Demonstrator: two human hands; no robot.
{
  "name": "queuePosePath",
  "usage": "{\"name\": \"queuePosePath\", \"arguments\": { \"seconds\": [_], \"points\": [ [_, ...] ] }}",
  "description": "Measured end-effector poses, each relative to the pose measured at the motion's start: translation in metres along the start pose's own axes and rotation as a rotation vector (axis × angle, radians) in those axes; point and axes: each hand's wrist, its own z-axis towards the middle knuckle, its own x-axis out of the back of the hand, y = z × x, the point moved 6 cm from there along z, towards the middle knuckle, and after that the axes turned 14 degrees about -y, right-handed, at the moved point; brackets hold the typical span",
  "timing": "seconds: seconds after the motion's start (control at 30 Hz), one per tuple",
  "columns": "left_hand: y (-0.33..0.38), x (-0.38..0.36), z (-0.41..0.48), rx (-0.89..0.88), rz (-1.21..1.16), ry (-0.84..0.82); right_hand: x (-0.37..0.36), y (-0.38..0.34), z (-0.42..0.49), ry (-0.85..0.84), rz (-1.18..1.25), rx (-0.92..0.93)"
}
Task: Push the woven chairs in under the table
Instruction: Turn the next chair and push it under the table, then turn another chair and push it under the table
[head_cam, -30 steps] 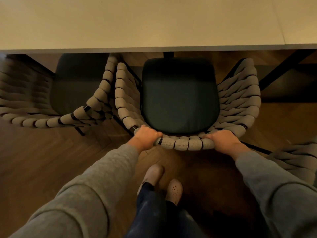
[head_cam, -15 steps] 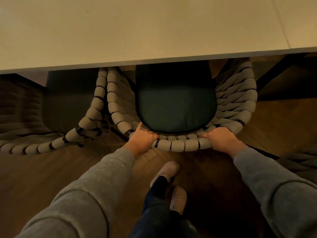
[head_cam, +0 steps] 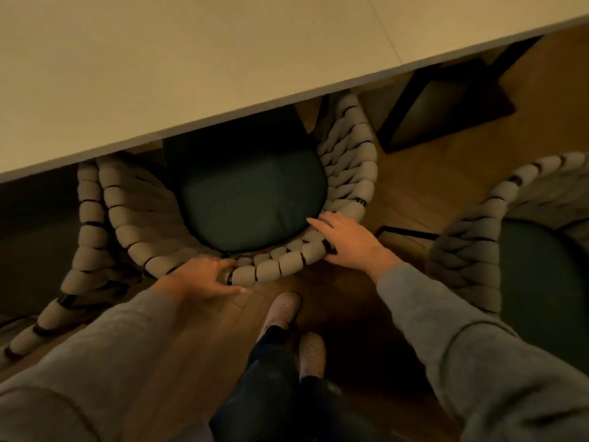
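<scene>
Whereas both hands were curled tight round the backrest rim 1 s ago, that grip has now been let go. The left hand (head_cam: 204, 279) is laid against the near rim of the middle chair (head_cam: 350, 161) w/ fingers loose and nearly straight, thumb stuck out below; nothing is clasped. The right hand (head_cam: 349, 239) is spread flat over the rim's right bend, fingers straight, touching the weave but not wrapped round it.

The chair itself has been shoved fwd: approx. the front half of its dark cushion (head_cam: 251, 199) is now hidden under the table (head_cam: 191, 74) edge, whereas most of the seat was seen clear of it before. Only the curved back and the rear of the seat are left sticking out, so this chair can be judged as good as done.

The left-side chair (head_cam: 87, 218) is likewise tucked in, its arm touching or just beside the middle one; which cannot be told. 1 more woven chair, the right-side chair (head_cam: 462, 256), is seen well out from the table on the wood floor (head_cam: 414, 173), its seat exposed. The view has also been swung toward it. That chair is judged to be next: hands lifted off, body turned right, its back rim taken in 2 hands.
</scene>
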Motion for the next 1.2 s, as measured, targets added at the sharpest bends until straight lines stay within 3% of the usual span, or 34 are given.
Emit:
{"name": "queuePosePath", "arguments": {
  "seconds": [0.07,0.17,0.27,0.47,0.6,0.7,0.8,0.9,1.0,1.2],
  "points": [
    [0.003,0.014,-0.003,-0.040,-0.102,0.026,0.000,0.013,-0.022,0.122,0.092,-0.031],
    [0.038,0.057,-0.003,-0.176,-0.059,0.229,-0.004,0.047,-0.060,0.349,0.258,-0.208],
    [0.095,0.101,0.008,-0.355,0.089,0.434,-0.021,0.087,-0.102,0.501,0.393,-0.466],
    [0.251,0.139,0.036,-0.734,0.440,0.588,-0.072,0.146,-0.188,0.675,0.743,-0.929],
    [0.339,0.131,0.066,-0.798,0.718,0.479,-0.105,0.173,-0.213,0.687,0.971,-1.035],
    [0.392,0.125,0.093,-0.726,0.884,0.380,-0.117,0.195,-0.214,0.653,1.074,-1.025],
    [0.443,0.129,0.115,-0.588,1.117,0.317,-0.126,0.217,-0.201,0.511,1.237,-0.997],
    [0.492,0.140,0.125,-0.589,1.280,0.318,-0.131,0.231,-0.183,0.350,1.384,-0.965],
    [0.533,0.141,0.144,-0.653,1.480,0.352,-0.132,0.245,-0.176,0.311,1.349,-1.027],
    [0.573,0.122,0.182,-0.624,1.660,0.380,-0.133,0.254,-0.174,0.408,1.216,-1.097]
  ]
}}
